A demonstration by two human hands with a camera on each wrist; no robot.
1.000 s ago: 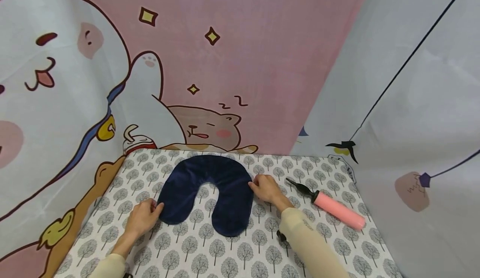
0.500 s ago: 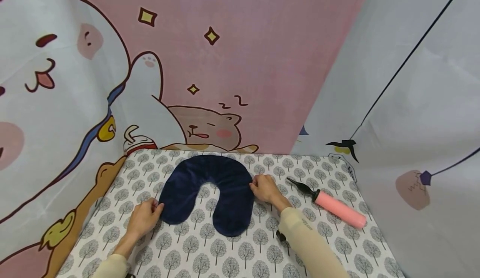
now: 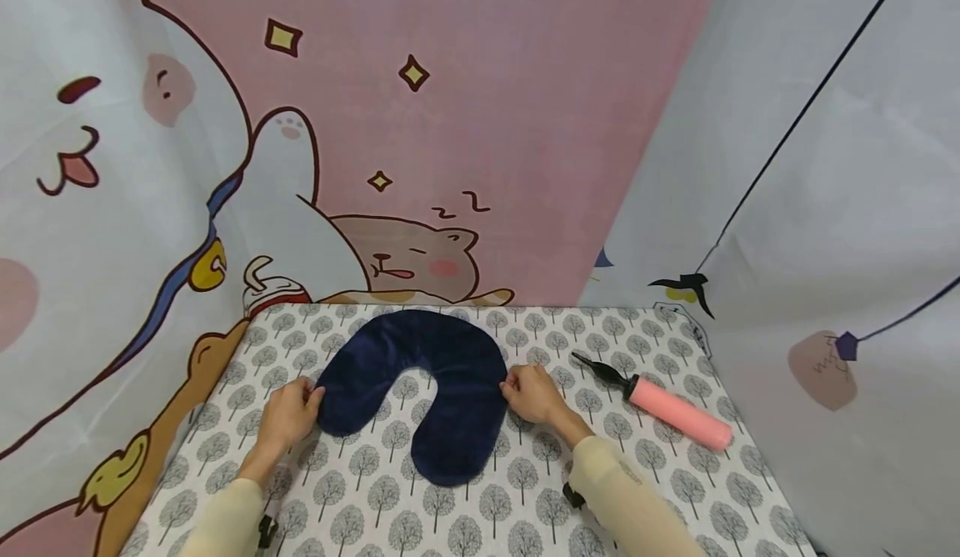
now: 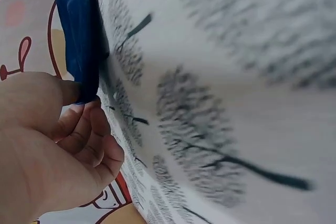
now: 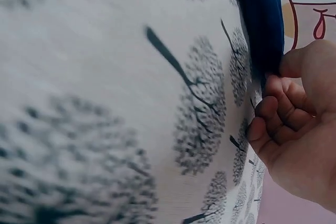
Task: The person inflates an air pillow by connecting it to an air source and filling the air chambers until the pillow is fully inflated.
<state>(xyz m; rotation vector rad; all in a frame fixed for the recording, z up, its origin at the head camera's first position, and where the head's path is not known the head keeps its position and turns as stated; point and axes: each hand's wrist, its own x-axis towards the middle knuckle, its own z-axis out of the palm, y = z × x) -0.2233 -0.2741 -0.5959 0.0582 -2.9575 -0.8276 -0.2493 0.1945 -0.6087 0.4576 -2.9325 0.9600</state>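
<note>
Pillow btwn L grip & R grip, each nearly closed, pinching an outer edge.

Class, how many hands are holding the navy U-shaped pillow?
2: the left hand pinches the left edge of the pillow; the right hand pinches its right edge.

There was room on the tablecloth in front of the dark blue pillow. The left hand and right hand blocked its sides, and the wall stood close behind. A gap lay between the right hand and the pink pump.
</note>
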